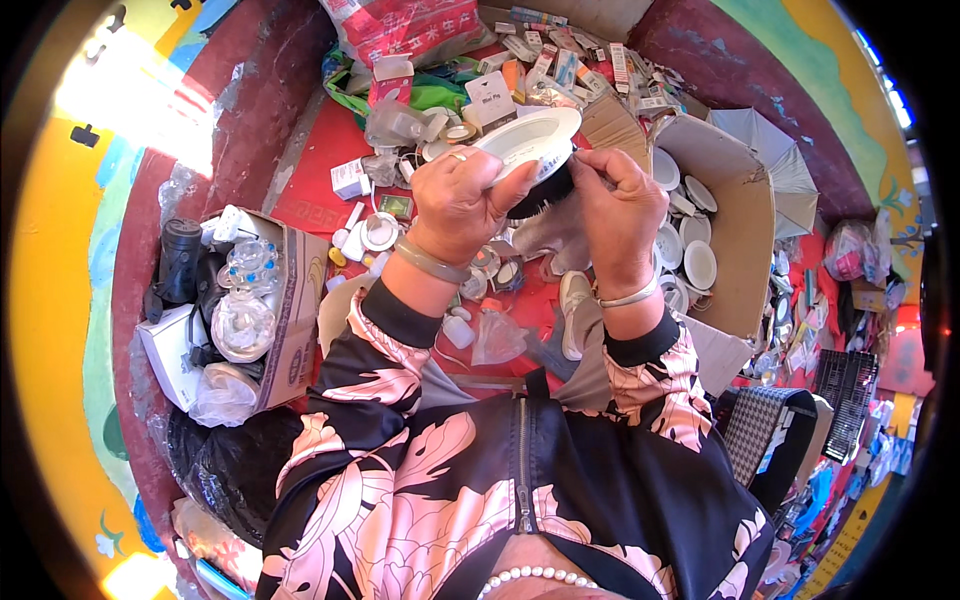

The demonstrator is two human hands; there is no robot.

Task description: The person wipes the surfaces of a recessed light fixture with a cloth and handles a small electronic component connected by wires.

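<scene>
At the left edge of the red floor [305, 205] we see an open cardboard box [297, 310] holding a bagged white coil [243, 326], with a black cylinder [180, 258] at its far left corner. Our left hand [458, 203] pinches the rim of a round white light fitting [530, 138] with a black ridged body, held tilted above the floor's middle. Our right hand [622, 215] has thumb and fingers drawn together at the fitting's right side; we cannot tell exactly what they pinch. Further right, an open carton [752, 240] holds white discs [700, 265], a silver umbrella [775, 165] near its far corner.
</scene>
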